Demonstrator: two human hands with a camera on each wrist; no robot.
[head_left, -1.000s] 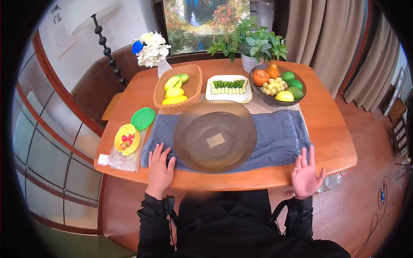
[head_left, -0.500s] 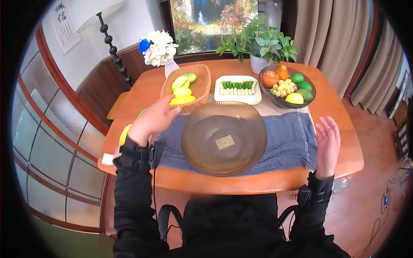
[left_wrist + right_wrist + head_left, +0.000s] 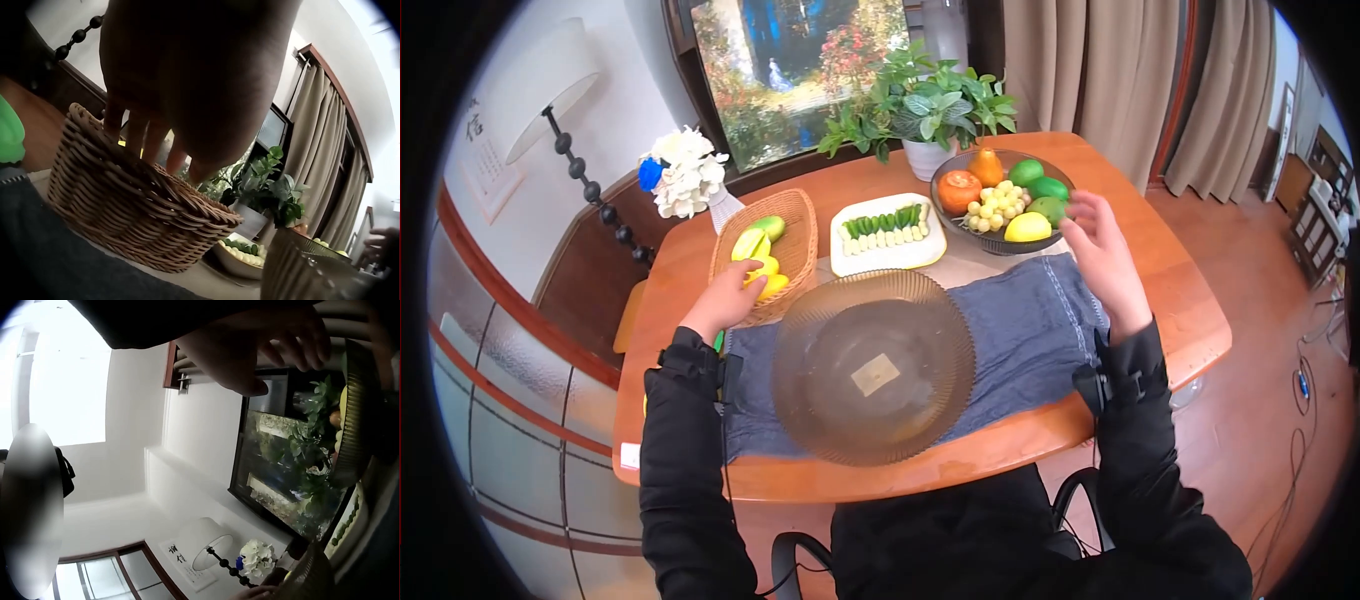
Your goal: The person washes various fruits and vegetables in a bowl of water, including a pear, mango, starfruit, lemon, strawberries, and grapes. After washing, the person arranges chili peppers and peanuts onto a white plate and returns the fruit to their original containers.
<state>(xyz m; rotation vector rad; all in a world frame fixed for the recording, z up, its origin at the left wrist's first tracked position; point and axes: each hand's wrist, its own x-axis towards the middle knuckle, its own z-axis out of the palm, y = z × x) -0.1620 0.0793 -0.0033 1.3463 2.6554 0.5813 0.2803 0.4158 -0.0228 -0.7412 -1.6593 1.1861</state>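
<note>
My left hand [image 3: 725, 300] reaches over the near end of the wicker basket [image 3: 800, 225], its fingers right at the yellow fruit [image 3: 772, 286] inside. In the left wrist view the fingers [image 3: 150, 137] point down behind the basket rim, where their tips are hidden. My right hand [image 3: 1108, 265] is raised at the right side of the dark fruit bowl [image 3: 1000, 244], fingers loosely bent close to the green fruit [image 3: 1048, 208] and holding nothing. The bowl also bears grapes [image 3: 998, 205], a yellow lemon [image 3: 1028, 228], an orange-red round fruit [image 3: 959, 189] and a pear [image 3: 985, 166].
A large ribbed brown glass plate [image 3: 840, 420] lies on a blue cloth [image 3: 1025, 330] in front of me. Behind it stands a white dish [image 3: 890, 262] with green and pale pieces. A potted plant [image 3: 925, 110] and a vase of white flowers [image 3: 687, 172] stand farther back.
Both hands have left the table's near edge. The left went forward to the basket; the right rose and moved forward to the fruit bowl. The head view has shifted.
</note>
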